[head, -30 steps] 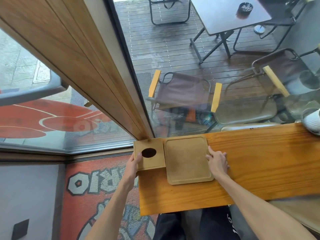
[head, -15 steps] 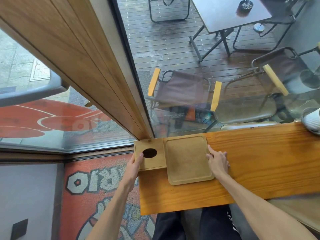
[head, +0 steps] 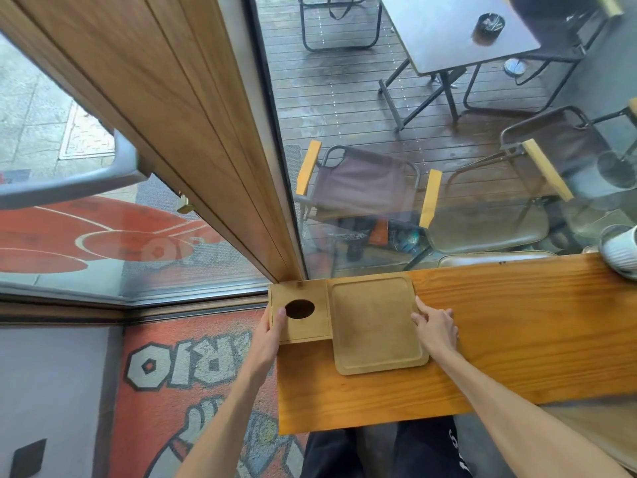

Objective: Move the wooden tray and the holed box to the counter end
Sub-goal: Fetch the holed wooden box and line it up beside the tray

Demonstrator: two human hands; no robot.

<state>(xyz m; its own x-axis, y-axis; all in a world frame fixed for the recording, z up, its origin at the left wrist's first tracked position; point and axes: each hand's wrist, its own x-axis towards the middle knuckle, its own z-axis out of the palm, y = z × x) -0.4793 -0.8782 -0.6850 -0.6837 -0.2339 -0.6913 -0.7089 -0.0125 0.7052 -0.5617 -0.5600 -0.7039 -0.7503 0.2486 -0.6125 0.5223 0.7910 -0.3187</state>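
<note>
At the counter's (head: 517,339) far left corner, your holed box (head: 303,326) sits hole-up, touching the wooden tray (head: 375,326), whose long axis runs far to near. Your left hand (head: 267,339) cups the box's outer side, thumb on top; your right hand (head: 436,329) presses loosely spread fingers against the tray's right rim.

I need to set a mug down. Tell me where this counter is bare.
Bare wood runs from the tray's right edge to the white cup at the far right, and along the near edge in front of the tray. The left end is crowded: the holed box and tray sit side by side, hands on both.
</note>
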